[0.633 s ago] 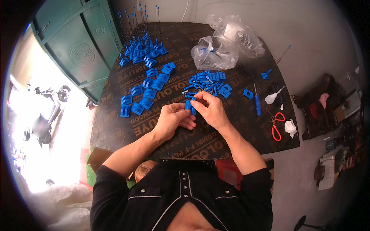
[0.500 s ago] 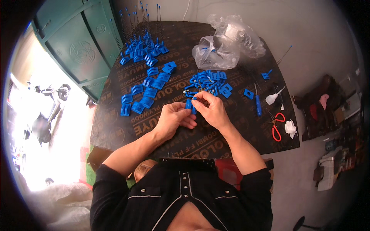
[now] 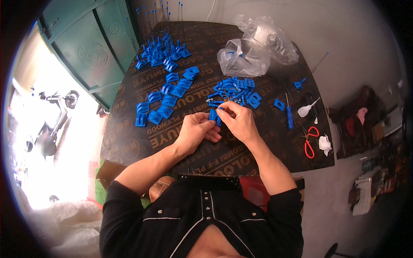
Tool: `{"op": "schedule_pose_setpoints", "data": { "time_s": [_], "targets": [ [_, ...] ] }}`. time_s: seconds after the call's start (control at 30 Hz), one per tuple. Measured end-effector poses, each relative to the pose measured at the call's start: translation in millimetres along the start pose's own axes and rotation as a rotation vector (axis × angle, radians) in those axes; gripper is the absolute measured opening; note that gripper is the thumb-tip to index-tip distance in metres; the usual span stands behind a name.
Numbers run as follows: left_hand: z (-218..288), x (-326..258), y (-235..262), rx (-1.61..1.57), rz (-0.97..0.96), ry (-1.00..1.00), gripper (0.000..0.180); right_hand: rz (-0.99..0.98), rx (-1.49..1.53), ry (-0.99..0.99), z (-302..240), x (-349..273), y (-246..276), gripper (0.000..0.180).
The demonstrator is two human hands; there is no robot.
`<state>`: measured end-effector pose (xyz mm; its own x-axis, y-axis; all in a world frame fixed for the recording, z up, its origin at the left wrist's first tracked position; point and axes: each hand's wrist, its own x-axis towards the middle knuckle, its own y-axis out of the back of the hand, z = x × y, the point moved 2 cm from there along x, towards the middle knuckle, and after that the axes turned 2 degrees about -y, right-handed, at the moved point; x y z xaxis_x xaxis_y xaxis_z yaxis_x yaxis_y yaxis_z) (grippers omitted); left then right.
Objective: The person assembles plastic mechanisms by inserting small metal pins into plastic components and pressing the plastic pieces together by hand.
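My left hand (image 3: 197, 132) is closed around a small blue plastic piece (image 3: 213, 115), held just above the table near its front middle. The fingers of my right hand (image 3: 239, 122) pinch at the same piece from the other side, partly covering it. Right beyond my fingertips lies a heap of small blue plastic parts (image 3: 234, 88), some with metal ends. To the left, several blue curved plates (image 3: 168, 101) sit in loose rows. Farther back stands a cluster of blue bases with upright black springs (image 3: 162, 49) tipped in blue.
On the dark printed table (image 3: 189, 161), clear plastic bags (image 3: 245, 60) lie at the back. At the right are a blue screwdriver (image 3: 289, 117), a white dropper bottle (image 3: 305, 111), red-handled pliers (image 3: 310, 144) and a crumpled white tissue (image 3: 325, 145). A green door (image 3: 92, 53) stands at left.
Both hands stay together on the blue piece with hardly any movement. The whole view has shifted slightly.
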<state>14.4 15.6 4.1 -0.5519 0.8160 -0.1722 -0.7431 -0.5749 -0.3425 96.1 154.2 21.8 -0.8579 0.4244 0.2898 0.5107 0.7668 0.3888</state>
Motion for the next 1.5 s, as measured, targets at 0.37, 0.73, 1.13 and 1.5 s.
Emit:
{"op": "schedule_pose_setpoints", "data": {
  "time_s": [0.37, 0.73, 1.13, 1.5],
  "targets": [
    [-6, 2, -1, 0.067, 0.026, -0.022, 0.020, 0.062, -0.001, -0.035, -1, -2, -3, 0.017],
    [-11, 3, -1, 0.117, 0.013, -0.057, 0.020, 0.080, 0.008, -0.218, -7, -3, -4, 0.017],
    [-10, -2, -6, 0.117, -0.012, -0.075, 0.023, 0.177, -0.244, -0.161, -31, -15, -5, 0.021],
    [-6, -18, -34, 0.108, 0.011, -0.103, 0.020, 0.466, -0.433, 0.082, -33, -55, -12, 0.017]
  ]
}}
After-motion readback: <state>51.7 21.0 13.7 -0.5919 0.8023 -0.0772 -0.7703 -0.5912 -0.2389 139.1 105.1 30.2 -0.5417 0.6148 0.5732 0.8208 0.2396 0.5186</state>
